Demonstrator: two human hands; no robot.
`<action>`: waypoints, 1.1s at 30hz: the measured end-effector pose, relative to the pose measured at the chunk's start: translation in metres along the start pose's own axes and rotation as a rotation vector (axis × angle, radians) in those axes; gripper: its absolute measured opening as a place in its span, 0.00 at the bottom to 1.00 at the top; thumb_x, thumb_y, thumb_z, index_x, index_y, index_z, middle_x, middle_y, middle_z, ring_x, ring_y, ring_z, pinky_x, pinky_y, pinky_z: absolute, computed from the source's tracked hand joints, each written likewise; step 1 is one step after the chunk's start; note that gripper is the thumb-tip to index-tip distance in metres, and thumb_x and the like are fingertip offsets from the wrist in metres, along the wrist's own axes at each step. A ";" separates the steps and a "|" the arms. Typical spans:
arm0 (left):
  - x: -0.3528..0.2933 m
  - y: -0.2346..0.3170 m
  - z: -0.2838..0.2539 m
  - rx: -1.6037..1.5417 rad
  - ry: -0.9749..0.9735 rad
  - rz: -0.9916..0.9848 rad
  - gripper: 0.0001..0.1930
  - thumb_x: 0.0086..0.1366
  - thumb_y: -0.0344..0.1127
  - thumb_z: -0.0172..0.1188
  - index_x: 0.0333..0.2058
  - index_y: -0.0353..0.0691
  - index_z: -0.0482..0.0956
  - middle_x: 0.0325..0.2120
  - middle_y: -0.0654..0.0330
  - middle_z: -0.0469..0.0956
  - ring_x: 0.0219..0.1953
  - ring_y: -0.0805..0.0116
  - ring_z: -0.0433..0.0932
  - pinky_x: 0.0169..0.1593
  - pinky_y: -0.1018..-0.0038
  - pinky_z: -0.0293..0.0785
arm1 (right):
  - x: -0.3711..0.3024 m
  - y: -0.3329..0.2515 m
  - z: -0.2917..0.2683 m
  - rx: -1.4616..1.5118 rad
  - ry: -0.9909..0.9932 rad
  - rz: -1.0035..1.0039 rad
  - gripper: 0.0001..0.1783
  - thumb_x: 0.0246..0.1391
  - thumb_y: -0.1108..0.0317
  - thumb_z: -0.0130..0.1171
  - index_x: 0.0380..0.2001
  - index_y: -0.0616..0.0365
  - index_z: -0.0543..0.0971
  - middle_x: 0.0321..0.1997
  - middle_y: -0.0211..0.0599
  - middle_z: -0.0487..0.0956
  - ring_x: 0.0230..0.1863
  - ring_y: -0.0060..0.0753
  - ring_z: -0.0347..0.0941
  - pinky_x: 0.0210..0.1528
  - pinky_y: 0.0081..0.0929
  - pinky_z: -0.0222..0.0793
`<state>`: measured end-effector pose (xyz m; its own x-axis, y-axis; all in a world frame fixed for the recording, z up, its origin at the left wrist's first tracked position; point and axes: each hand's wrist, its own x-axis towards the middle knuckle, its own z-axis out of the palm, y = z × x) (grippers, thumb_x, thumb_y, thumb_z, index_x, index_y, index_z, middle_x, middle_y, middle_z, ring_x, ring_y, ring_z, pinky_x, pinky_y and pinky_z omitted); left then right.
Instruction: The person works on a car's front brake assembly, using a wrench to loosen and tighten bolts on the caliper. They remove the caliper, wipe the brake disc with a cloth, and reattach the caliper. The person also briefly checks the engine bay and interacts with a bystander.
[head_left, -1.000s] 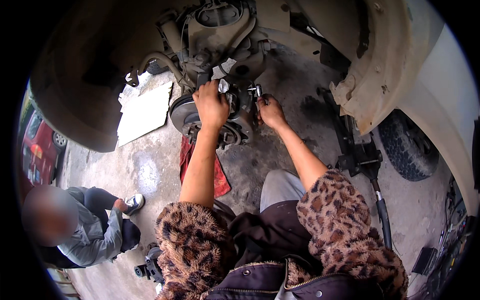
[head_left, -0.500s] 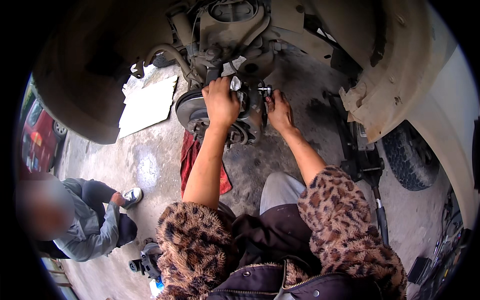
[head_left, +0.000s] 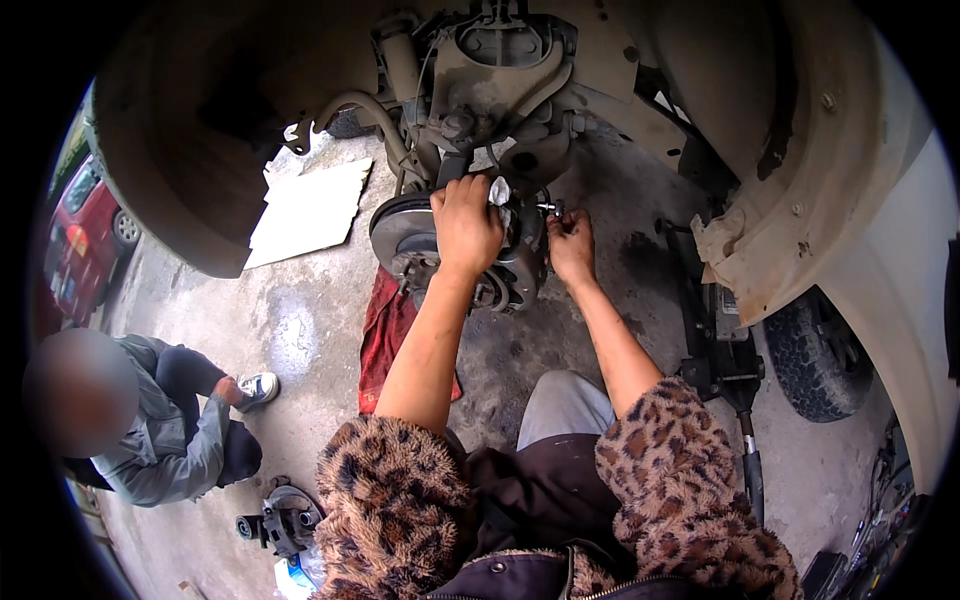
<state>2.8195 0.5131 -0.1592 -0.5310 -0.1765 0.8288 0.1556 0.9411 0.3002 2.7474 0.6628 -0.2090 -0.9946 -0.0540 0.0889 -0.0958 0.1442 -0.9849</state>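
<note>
Under the raised vehicle, a wheel hub with a brake disc (head_left: 405, 228) stands in front of me. My left hand (head_left: 468, 225) is closed over the top of the brake caliper (head_left: 522, 270), its fingertips hidden on the far side. Beside its thumb a crumpled white scrap (head_left: 499, 191) sticks up; whether the hand grips it is unclear. On the hub's right side, my right hand (head_left: 572, 248) has its fingers curled round a small ratchet (head_left: 558, 209). A shiny socket (head_left: 545, 207) on the tool points left at the caliper's edge. Most of the ratchet's handle is hidden.
A red cloth (head_left: 380, 340) hangs below the disc. White cardboard (head_left: 310, 218) lies on the concrete. A person (head_left: 165, 420) crouches at left near a loose metal part (head_left: 285, 520). At right are a floor jack (head_left: 728, 350) and a tyre (head_left: 815, 350); the fender (head_left: 830, 200) curves overhead.
The whole view has shifted, so the hub and both hands appear lower and farther right. My right hand has turned slightly, its fingers more curled at the ratchet. The left keeps its hold.
</note>
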 end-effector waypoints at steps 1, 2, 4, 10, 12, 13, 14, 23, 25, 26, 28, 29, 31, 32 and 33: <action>0.000 -0.003 -0.002 0.013 -0.007 -0.005 0.17 0.48 0.27 0.57 0.40 0.37 0.73 0.34 0.54 0.74 0.42 0.53 0.71 0.49 0.60 0.62 | -0.001 -0.001 0.002 -0.122 0.025 -0.083 0.14 0.58 0.63 0.58 0.36 0.59 0.65 0.27 0.43 0.76 0.30 0.43 0.75 0.35 0.41 0.69; 0.004 -0.002 -0.004 0.018 -0.008 -0.007 0.17 0.48 0.27 0.57 0.40 0.37 0.73 0.34 0.54 0.74 0.42 0.53 0.71 0.49 0.60 0.62 | 0.001 -0.008 0.001 -0.247 0.058 -0.173 0.14 0.59 0.62 0.57 0.36 0.59 0.65 0.28 0.44 0.76 0.32 0.46 0.76 0.37 0.42 0.69; 0.008 0.001 -0.006 0.008 0.021 -0.005 0.16 0.49 0.26 0.57 0.40 0.37 0.73 0.34 0.54 0.74 0.42 0.53 0.71 0.48 0.60 0.62 | 0.001 -0.019 -0.005 -0.451 0.095 -0.268 0.13 0.60 0.62 0.55 0.37 0.59 0.67 0.31 0.46 0.78 0.36 0.54 0.76 0.38 0.44 0.70; -0.001 -0.002 -0.029 -0.019 -0.071 -0.025 0.17 0.51 0.28 0.55 0.42 0.36 0.73 0.34 0.52 0.72 0.43 0.51 0.70 0.49 0.59 0.61 | -0.077 -0.079 0.003 -0.284 0.056 -0.495 0.14 0.59 0.69 0.54 0.47 0.61 0.68 0.47 0.52 0.73 0.45 0.52 0.74 0.45 0.43 0.69; 0.004 0.003 -0.032 -0.081 -0.132 -0.067 0.16 0.54 0.31 0.56 0.43 0.36 0.73 0.35 0.51 0.74 0.45 0.49 0.70 0.49 0.58 0.60 | -0.096 -0.088 0.008 -0.218 -0.102 -0.583 0.20 0.59 0.71 0.54 0.54 0.60 0.67 0.47 0.50 0.74 0.46 0.46 0.74 0.46 0.39 0.70; 0.008 0.003 -0.035 -0.125 -0.191 -0.155 0.15 0.59 0.34 0.55 0.44 0.35 0.74 0.38 0.53 0.77 0.45 0.54 0.73 0.49 0.61 0.64 | -0.104 -0.089 0.011 -0.215 -0.161 -0.672 0.25 0.59 0.71 0.55 0.59 0.59 0.65 0.45 0.48 0.76 0.45 0.39 0.75 0.47 0.34 0.71; 0.017 0.011 -0.043 -0.439 -0.286 -0.294 0.15 0.62 0.35 0.54 0.45 0.35 0.75 0.40 0.54 0.78 0.44 0.58 0.75 0.49 0.63 0.67 | -0.099 -0.079 0.013 -0.229 -0.155 -0.731 0.31 0.58 0.74 0.55 0.65 0.58 0.60 0.49 0.49 0.76 0.48 0.41 0.74 0.52 0.34 0.70; 0.044 0.070 -0.056 -1.279 -0.616 -0.545 0.28 0.70 0.49 0.51 0.56 0.27 0.67 0.52 0.51 0.73 0.54 0.62 0.72 0.60 0.67 0.63 | -0.049 -0.072 -0.033 0.162 -0.150 -0.608 0.17 0.55 0.76 0.58 0.49 0.67 0.72 0.38 0.42 0.78 0.38 0.35 0.75 0.44 0.28 0.71; 0.029 0.045 -0.022 -0.381 -0.183 -0.100 0.26 0.68 0.48 0.54 0.55 0.31 0.70 0.49 0.46 0.74 0.53 0.51 0.71 0.58 0.68 0.63 | -0.029 -0.058 -0.049 0.282 0.027 -0.577 0.09 0.56 0.78 0.56 0.41 0.67 0.74 0.32 0.32 0.78 0.31 0.23 0.73 0.35 0.22 0.69; 0.025 0.026 -0.015 -0.150 -0.128 -0.031 0.23 0.67 0.46 0.54 0.51 0.32 0.72 0.45 0.46 0.75 0.50 0.50 0.72 0.58 0.64 0.63 | -0.023 -0.048 -0.061 0.366 0.096 -0.424 0.06 0.57 0.78 0.54 0.39 0.66 0.75 0.32 0.31 0.77 0.29 0.21 0.72 0.31 0.21 0.68; 0.020 -0.007 0.003 0.152 -0.063 0.024 0.17 0.64 0.41 0.54 0.46 0.35 0.76 0.39 0.50 0.76 0.45 0.51 0.73 0.56 0.60 0.63 | -0.001 -0.021 -0.082 0.501 0.214 -0.199 0.03 0.59 0.78 0.52 0.34 0.64 0.75 0.30 0.28 0.76 0.23 0.17 0.68 0.22 0.20 0.63; 0.018 -0.015 0.019 0.212 -0.061 0.003 0.15 0.64 0.39 0.53 0.43 0.37 0.77 0.37 0.53 0.77 0.44 0.53 0.73 0.55 0.59 0.64 | 0.014 0.006 -0.090 0.541 0.191 -0.135 0.05 0.59 0.77 0.52 0.37 0.63 0.77 0.29 0.28 0.76 0.23 0.17 0.69 0.22 0.21 0.64; 0.018 -0.003 0.037 0.136 -0.016 0.036 0.13 0.64 0.39 0.52 0.41 0.41 0.79 0.37 0.56 0.78 0.45 0.56 0.73 0.53 0.61 0.64 | 0.033 0.065 -0.098 0.413 0.130 -0.054 0.08 0.59 0.76 0.53 0.41 0.62 0.78 0.30 0.27 0.76 0.26 0.16 0.70 0.25 0.20 0.64; 0.021 0.000 0.045 0.144 -0.045 0.027 0.13 0.64 0.39 0.52 0.41 0.41 0.80 0.37 0.56 0.78 0.45 0.56 0.73 0.52 0.61 0.63 | 0.046 0.093 -0.096 0.357 0.044 -0.148 0.11 0.58 0.76 0.55 0.45 0.62 0.78 0.31 0.26 0.77 0.30 0.16 0.70 0.31 0.19 0.66; 0.021 -0.003 0.051 0.167 -0.074 0.014 0.13 0.64 0.39 0.52 0.41 0.40 0.80 0.37 0.56 0.78 0.46 0.56 0.73 0.52 0.62 0.63 | 0.050 0.103 -0.086 0.343 -0.080 -0.124 0.12 0.58 0.77 0.55 0.45 0.64 0.78 0.34 0.27 0.78 0.35 0.18 0.71 0.39 0.18 0.66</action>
<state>2.7652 0.5215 -0.1665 -0.5903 -0.1473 0.7936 0.0261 0.9792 0.2012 2.6847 0.7604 -0.2931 -0.9687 -0.1292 0.2121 -0.1827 -0.2073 -0.9610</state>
